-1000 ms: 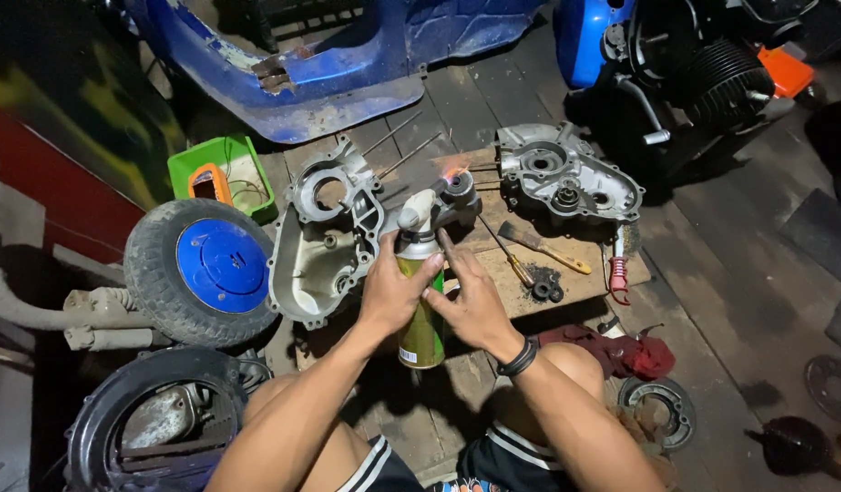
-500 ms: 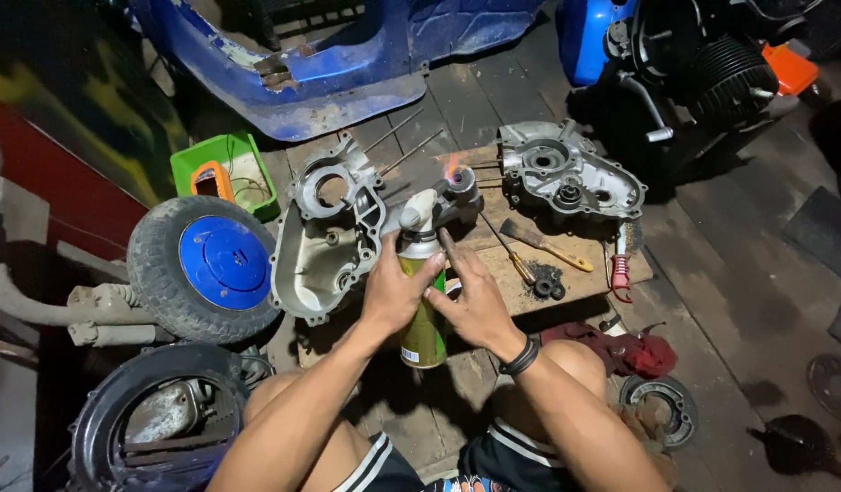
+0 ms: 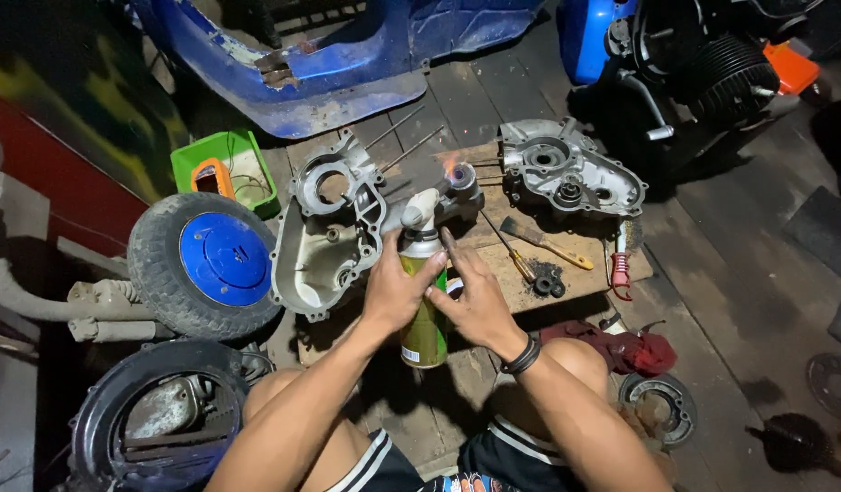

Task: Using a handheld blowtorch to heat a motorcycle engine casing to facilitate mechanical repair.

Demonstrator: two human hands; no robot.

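A green gas canister point(image 3: 426, 319) with a grey torch head point(image 3: 420, 211) stands upright between my hands. My left hand point(image 3: 399, 284) is wrapped around its upper part. My right hand point(image 3: 475, 299) rests against the canister's right side, index finger raised along the neck. A small orange flame plays on a round metal part point(image 3: 460, 179) just beyond the nozzle, lying on a wooden board point(image 3: 521, 255).
A grey engine case half point(image 3: 325, 241) lies left of the torch, another point(image 3: 571, 173) to the right. A small wheel with a blue hub point(image 3: 206, 264), a green tray point(image 3: 227, 169), a paintbrush point(image 3: 548, 244), a red rag point(image 3: 625, 351) and blue scooter bodywork point(image 3: 348, 64) surround them.
Both hands keep their hold on the canister. The flame stays on the metal part. The view has shifted only slightly.
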